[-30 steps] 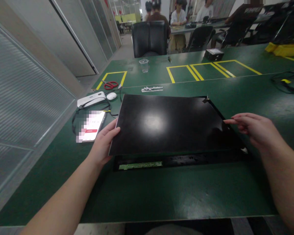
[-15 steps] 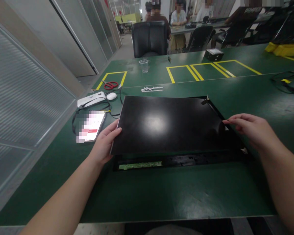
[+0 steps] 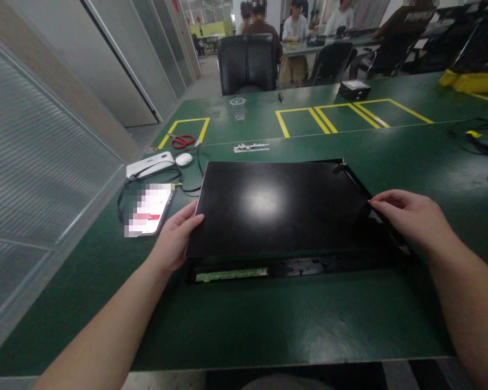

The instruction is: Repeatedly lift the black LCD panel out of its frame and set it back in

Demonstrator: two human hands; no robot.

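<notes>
A glossy black screen panel (image 3: 264, 211) lies tilted over a shallow black frame (image 3: 317, 265). The frame's near strip shows below the panel, with a green circuit strip (image 3: 231, 274) at its left. My left hand (image 3: 177, 233) grips the panel's left edge, thumb on top and fingers beneath. At the right edge, the thumb and index finger of my right hand (image 3: 406, 211) are pinched together on the panel's rim. Whether those fingertips also hold something small is hidden. Near the frame's far right corner sits a small light-coloured piece (image 3: 344, 161).
Left of the panel lie a phone (image 3: 150, 211), a white mouse (image 3: 184, 159), a white bar-shaped device (image 3: 150, 164) with black cables, and red scissors (image 3: 182, 141). Farther back are a plastic cup (image 3: 238, 108), white scraps (image 3: 251, 147) and a black box (image 3: 354, 89). People sit beyond the table.
My right fingertips have shifted slightly left against the panel's right edge, and its thumb has drawn in. The panel has moved only slightly. My left hand keeps its grip.
</notes>
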